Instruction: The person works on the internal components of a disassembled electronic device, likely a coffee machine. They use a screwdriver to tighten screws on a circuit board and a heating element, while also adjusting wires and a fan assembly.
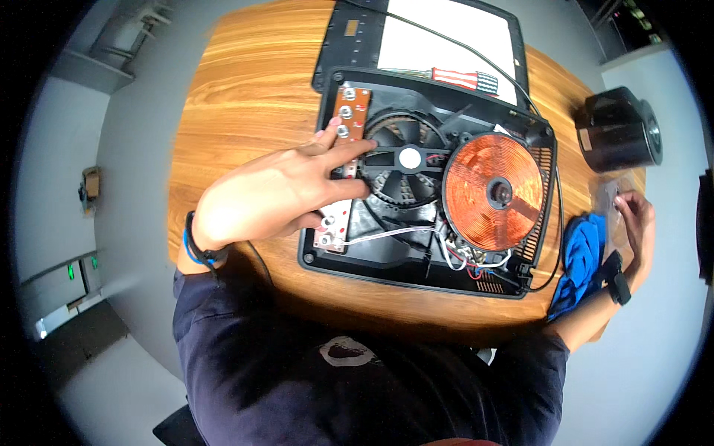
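Observation:
An opened induction cooker (416,275) lies on the table in front of me, its black base showing a fan (409,158) and a round copper coil (493,192). Along its left side runs a narrow brown control board (355,100) with several round silver parts. My left hand (297,178) rests across this board with its fingers spread, two of them reaching over the fan's edge. Off to the right, my right hand (637,223) is bent over a clear plastic bag (616,230), thumb and fingers pinched at it. What may lie inside the bag is too small to tell.
Behind the base lies the cooker's black-framed cover (446,37), with a red, white and dark-handled screwdriver (465,79) on it. A black cylindrical container (617,130) stands at the right edge, and a blue cloth (580,260) sits below it. A black cable (559,223) runs past the base.

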Demonstrator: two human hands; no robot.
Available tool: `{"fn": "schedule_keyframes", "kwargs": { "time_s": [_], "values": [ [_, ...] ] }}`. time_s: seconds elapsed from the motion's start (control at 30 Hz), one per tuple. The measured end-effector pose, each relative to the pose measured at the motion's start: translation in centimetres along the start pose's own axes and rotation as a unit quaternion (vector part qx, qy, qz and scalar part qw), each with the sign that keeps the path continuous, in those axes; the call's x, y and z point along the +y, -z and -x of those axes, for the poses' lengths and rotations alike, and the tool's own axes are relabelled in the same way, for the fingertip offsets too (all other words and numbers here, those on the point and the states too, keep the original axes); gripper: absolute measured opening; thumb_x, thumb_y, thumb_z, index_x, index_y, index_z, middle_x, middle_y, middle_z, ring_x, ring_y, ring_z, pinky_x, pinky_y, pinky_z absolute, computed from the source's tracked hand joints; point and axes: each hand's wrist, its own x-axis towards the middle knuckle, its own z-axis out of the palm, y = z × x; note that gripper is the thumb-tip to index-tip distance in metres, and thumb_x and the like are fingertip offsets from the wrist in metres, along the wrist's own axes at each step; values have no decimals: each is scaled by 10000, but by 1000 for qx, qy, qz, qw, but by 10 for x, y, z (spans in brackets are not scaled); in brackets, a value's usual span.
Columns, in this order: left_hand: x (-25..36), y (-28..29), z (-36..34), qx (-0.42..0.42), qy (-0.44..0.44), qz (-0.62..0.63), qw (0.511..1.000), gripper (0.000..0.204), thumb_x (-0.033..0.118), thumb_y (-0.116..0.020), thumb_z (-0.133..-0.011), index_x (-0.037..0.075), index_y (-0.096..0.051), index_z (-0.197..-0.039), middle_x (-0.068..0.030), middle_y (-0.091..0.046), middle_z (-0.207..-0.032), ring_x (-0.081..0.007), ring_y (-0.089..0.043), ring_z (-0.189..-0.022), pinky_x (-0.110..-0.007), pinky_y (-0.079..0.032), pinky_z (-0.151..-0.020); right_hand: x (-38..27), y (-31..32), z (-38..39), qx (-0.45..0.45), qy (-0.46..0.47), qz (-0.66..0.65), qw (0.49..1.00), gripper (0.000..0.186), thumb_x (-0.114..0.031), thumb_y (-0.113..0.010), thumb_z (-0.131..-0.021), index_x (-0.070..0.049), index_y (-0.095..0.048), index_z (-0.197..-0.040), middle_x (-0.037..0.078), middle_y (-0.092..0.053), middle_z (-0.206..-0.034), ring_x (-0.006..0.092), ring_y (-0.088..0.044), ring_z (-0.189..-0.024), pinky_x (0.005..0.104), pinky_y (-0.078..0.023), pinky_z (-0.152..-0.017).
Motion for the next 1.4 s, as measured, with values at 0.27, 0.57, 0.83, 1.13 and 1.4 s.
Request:
{"fn": "schedule_keyframes", "kwargs": {
  "time_s": [0.27, 0.57, 0.83, 1.13, 1.4],
  "values": [
    [-6, -1, -3, 4, -21, 12, 1000, 753, 43, -961, -649, 128, -709, -1354, -175, -381, -1804, -518, -450, -1591, -546, -423, -1365, -5, -4, -2, 27, 17, 46, 998, 163, -149, -774, -1097, 13, -756, -1091, 12, -696, -899, 107, -611, -845, 300, -529, -774],
    [-4, 1, 1, 3, -19, -2, 1000, 788, 61, -975, -636, 129, -704, -1373, -169, -369, -1812, -552, -353, -1639, -566, -531, -1272, -120, -14, 19, 38, 92, -12, 995, 107, -50, -796, -1046, 21, -724, -1077, 16, -701, -961, 112, -649, -925, 301, -556, -833],
    [-7, 12, 4, -4, -39, -6, 999, 626, 209, -944, -810, 128, -713, -1386, -163, -420, -1782, -554, -369, -1629, -588, -573, -1207, -289, -69, 33, -13, 303, 5, 953, 178, -49, -889, -878, 25, -764, -981, 119, -733, -938, 292, -719, -872, 384, -577, -822],
    [0, 8, 4, 251, -21, 106, 962, 353, 293, -819, -1034, 69, -773, -1303, -187, -813, -1067, -397, -781, -941, -463, -592, -807, -395, -124, 8, -126, 438, -107, 884, 176, -4, -835, -951, 12, -790, -1120, 133, -774, -1064, 313, -781, -978, 400, -622, -864],
    [-9, 6, 4, 308, 11, 140, 941, 194, 248, -792, -1054, 77, -756, -1139, -164, -756, -863, -374, -729, -748, -426, -541, -663, -426, -144, -1, -110, 441, -121, 882, 241, -2, -869, -942, -14, -706, -1118, 92, -808, -1065, 263, -809, -963, 357, -633, -867]
  ]
}}
